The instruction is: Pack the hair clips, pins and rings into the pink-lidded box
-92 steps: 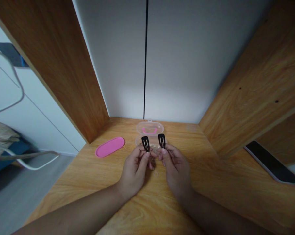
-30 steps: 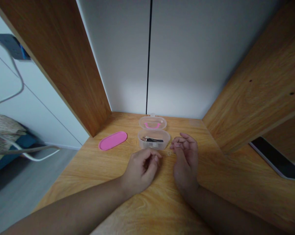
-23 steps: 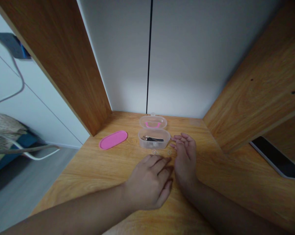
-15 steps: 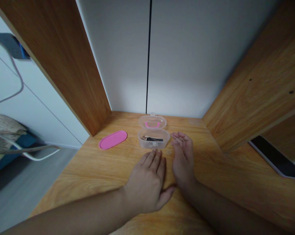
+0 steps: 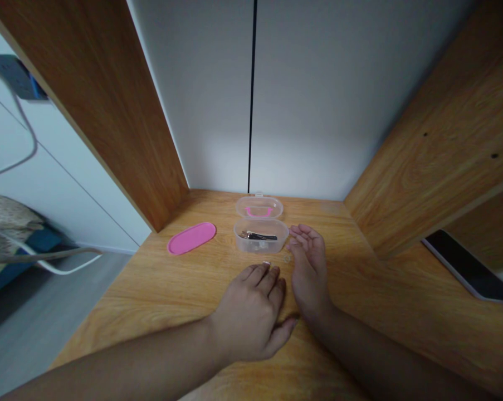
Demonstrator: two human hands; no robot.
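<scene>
A clear plastic case (image 5: pixel 240 243) stands in front of me with its hinged lid (image 5: pixel 239 207) swung back. Inside lies what looks like a nail clipper (image 5: pixel 259 236), dark and shiny, with a small metal piece at its left end. My left hand (image 5: pixel 251 312) rests palm down on the table just before the case, fingers slightly bent and thumb out. At its fingertips is a tiny pale thing (image 5: pixel 267 263), too small to name. My right hand (image 5: pixel 311 273) stands on its edge at the case's right end, fingers stretched. A small clear ring (image 5: pixel 287 259) lies between both hands.
A pink oval plate or lid (image 5: pixel 191 238) lies on the wooden tabletop (image 5: pixel 159 312) left of the case. A phone (image 5: pixel 468 267) is at the far right. White panels (image 5: pixel 318 111) and wooden boards (image 5: pixel 452 128) close off the back and right; cables (image 5: pixel 29 133) hang at left.
My left hand's fingers have bent and drawn back toward me, baring the tiny pale thing before them. My right hand has shifted slightly left, close against the case's end.
</scene>
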